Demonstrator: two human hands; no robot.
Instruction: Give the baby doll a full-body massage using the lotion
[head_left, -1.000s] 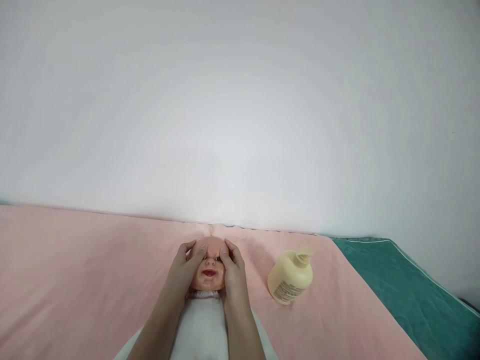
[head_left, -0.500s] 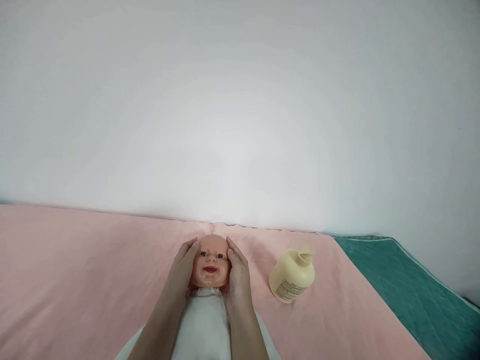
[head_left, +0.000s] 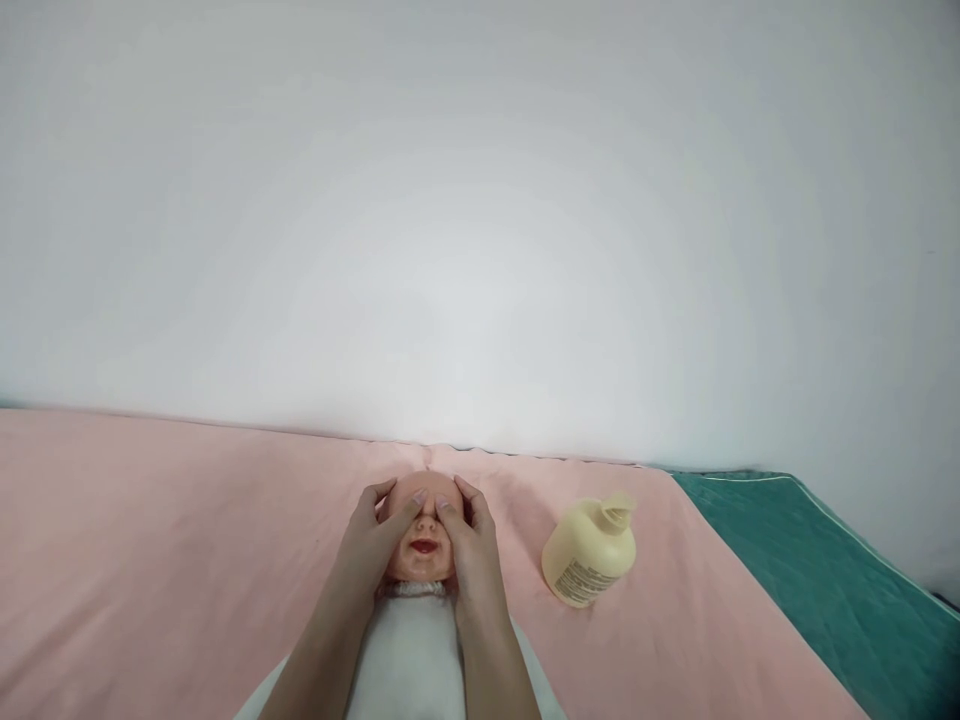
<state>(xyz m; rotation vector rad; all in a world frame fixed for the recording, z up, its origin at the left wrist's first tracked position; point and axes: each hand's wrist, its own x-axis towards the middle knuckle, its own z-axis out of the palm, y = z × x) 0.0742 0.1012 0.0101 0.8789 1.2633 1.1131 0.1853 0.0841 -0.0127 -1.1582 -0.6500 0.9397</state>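
Observation:
A baby doll [head_left: 424, 560] in white clothing [head_left: 411, 655] lies face up, its head toward the wall. My left hand [head_left: 375, 525] cups the left side of the doll's head, fingers curled round the side and thumb laid across the eye. On the other side my right hand [head_left: 471, 525] grips the head the same way. Both thumb tips meet the face beside the top of the nose, so the doll's eyes are hidden. Its red mouth and nose show between the hands.
To the right of the doll a pale yellow pump bottle [head_left: 589, 552] stands on the pink cloth [head_left: 187, 570]. A green quilted mat [head_left: 840, 580] shows beyond the cloth's right edge. Behind everything rises a plain white wall [head_left: 480, 220].
Both thumbs have swung inward from the sides of the head onto the doll's face, covering the eyes. The fingers stay at the sides of the head.

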